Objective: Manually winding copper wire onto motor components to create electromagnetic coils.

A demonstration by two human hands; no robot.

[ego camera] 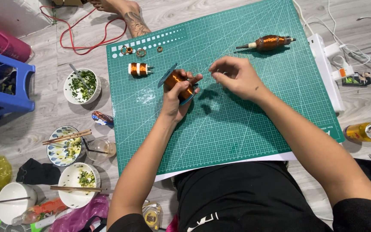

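Floor point(202, 10): pale boards, carrying everything below; the person sits on it.

Cutting mat point(245, 124): green, gridded, lying under both hands.

Left hand point(174, 96): closed round a spool of copper wire point(177, 82), fingers wrapped over the winding and thumb across its top. The spool has blue end plates and is lifted just off the mat.

Right hand point(237, 77): just beside the left, thumb and forefinger pinched together as if on a fine strand; the wire itself is too thin to make out, so whether anything is gripped cannot be told.

Stool point(3, 83): blue plastic, well out past the left hand.

Bowls point(81, 86): several white ones with chopped greens, some with chopsticks point(67, 137) laid across, near the left elbow.

Power strip point(325, 64): white, beyond the right hand at the mat's edge.

Long wound coil point(269, 42): copper, on a rod, ahead of the right hand. It looks finished.

Drink can point(363, 132): yellow, on its side, outside the right forearm.

Small wound bobbin point(138, 69): copper and white, ahead of the left hand.

Small copper rings point(141, 52): three or so, at the mat's far corner beyond the bobbin.

Progress, as judged: some winding appears done; the spool remains well filled.
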